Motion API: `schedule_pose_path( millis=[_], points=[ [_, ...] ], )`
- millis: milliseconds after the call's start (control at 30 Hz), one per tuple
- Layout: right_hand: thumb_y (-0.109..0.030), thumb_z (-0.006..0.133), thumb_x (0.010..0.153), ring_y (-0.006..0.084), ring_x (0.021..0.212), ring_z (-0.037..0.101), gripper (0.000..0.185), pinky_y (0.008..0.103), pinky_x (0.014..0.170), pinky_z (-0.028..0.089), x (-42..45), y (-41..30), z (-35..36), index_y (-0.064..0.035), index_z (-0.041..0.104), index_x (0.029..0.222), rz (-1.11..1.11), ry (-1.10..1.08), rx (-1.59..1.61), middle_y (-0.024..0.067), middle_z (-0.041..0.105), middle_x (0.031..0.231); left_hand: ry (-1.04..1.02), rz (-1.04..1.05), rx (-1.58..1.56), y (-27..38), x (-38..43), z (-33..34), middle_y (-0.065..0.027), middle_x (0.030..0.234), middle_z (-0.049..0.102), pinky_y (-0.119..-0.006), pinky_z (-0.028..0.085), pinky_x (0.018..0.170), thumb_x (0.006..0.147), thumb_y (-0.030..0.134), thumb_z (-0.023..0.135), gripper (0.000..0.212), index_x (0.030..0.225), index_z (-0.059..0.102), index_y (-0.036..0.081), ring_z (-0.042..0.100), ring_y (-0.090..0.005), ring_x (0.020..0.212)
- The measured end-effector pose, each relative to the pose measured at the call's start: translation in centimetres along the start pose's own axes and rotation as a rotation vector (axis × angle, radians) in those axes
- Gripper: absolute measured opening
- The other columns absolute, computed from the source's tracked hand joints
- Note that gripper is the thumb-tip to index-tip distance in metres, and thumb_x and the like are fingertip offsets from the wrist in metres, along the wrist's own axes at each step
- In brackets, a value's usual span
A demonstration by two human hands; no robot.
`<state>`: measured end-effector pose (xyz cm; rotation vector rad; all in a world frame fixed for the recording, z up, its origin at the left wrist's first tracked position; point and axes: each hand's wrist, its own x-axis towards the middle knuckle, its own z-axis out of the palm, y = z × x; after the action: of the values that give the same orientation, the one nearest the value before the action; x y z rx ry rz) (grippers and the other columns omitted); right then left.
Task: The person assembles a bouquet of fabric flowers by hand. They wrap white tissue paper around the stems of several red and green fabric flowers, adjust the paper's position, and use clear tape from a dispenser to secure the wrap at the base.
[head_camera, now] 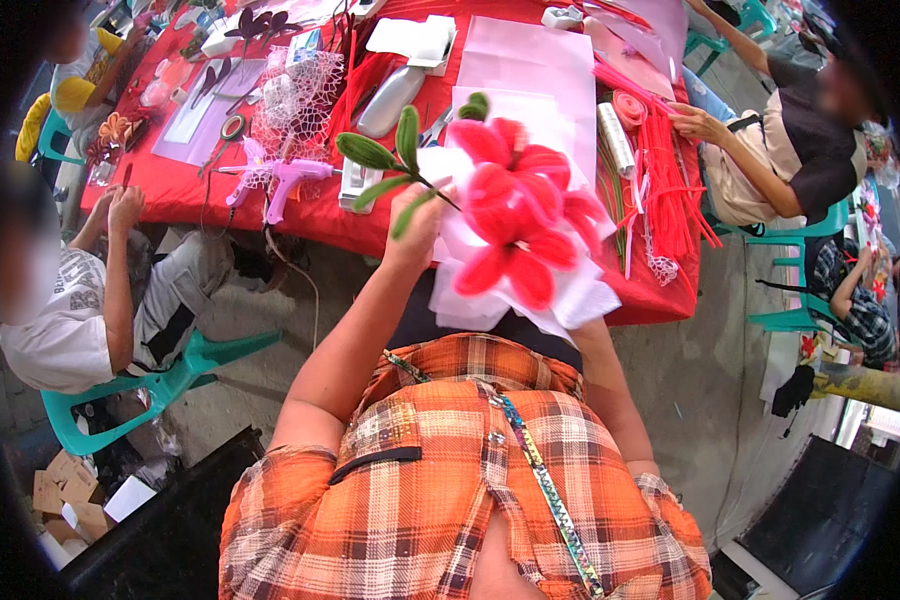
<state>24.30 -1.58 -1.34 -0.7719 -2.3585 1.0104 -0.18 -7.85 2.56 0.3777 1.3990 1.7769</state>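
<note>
A bouquet of red fuzzy pipe-cleaner flowers (514,251), backed by white wrapping paper (457,300), is held up before me at the near edge of the table. My left hand (414,225) grips a dark stem with green fuzzy leaves (367,151) at the bouquet's left side. My right hand (589,330) is at the lower right of the paper, mostly hidden by it; the wrist shows below. The flowers are slightly blurred.
On the red-covered table (645,296) lie a pink glue gun (292,176), a roll of tape (232,127), pink wrapping sheets (529,56) and red pipe cleaners (664,165). People sit at both sides, one on a green plastic chair (157,397).
</note>
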Motion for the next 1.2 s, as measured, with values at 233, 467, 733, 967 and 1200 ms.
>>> schedule_pose_path(
  millis=[233,467,733,967,1200],
  points=[
    [-0.006,0.071,0.068,0.0112,0.079,0.059,0.033,0.0282,0.072,0.047,2.3,-5.3,1.2,0.0024,0.063,0.099,0.585,-0.095,0.46,0.0058,0.065,0.09,-0.135,-0.04,0.325,-3.1,4.6,-2.0,-0.0076,0.08,0.066,-0.03,0.049,0.063,0.077,0.017,0.065,0.017,0.086,0.065,0.002,0.061,-0.0131,0.067],
    [-0.013,0.071,0.065,0.0355,0.093,0.059,0.051,0.037,0.082,0.047,3.1,-8.2,-0.5,0.0043,0.055,0.11,0.402,-0.07,0.134,0.0214,0.06,0.099,-0.406,0.289,0.634,-8.4,8.5,-8.5,-0.016,0.108,0.061,-0.033,0.046,0.088,0.09,0.029,0.049,0.035,0.115,0.055,0.005,0.06,-0.0229,0.1],
    [-0.005,0.065,0.064,0.0381,0.093,0.053,0.058,0.0421,0.081,0.045,3.4,-9.2,-1.1,0.0055,0.046,0.118,-0.016,0.055,-0.08,0.0205,0.052,0.102,-0.42,-0.169,-0.829,-2.3,7.9,-6.6,-0.0272,0.121,0.05,-0.051,0.04,0.099,0.091,0.032,0.05,0.052,0.134,0.032,0.008,0.052,-0.0387,0.111],
    [-0.001,0.063,0.062,0.0368,0.094,0.052,0.058,0.0418,0.082,0.045,5.5,-8.8,-2.9,0.0039,0.046,0.118,-0.173,0.115,-0.202,0.0193,0.052,0.099,-0.127,0.27,0.144,3.2,13.5,-9.8,-0.014,0.098,0.062,-0.03,0.055,0.068,0.085,0.006,0.062,0.039,0.12,0.046,-0.002,0.063,-0.0174,0.079],
    [0.0,0.066,0.062,0.0345,0.096,0.051,0.056,0.0402,0.086,0.044,5.7,-8.1,-5.3,0.0048,0.047,0.115,-0.076,0.064,-0.287,0.0187,0.051,0.098,-0.443,0.099,0.643,10.9,15.2,-7.6,-0.0064,0.093,0.063,-0.023,0.049,0.07,0.086,0.017,0.063,0.04,0.119,0.049,-0.003,0.06,-0.0099,0.08]
  ],
)
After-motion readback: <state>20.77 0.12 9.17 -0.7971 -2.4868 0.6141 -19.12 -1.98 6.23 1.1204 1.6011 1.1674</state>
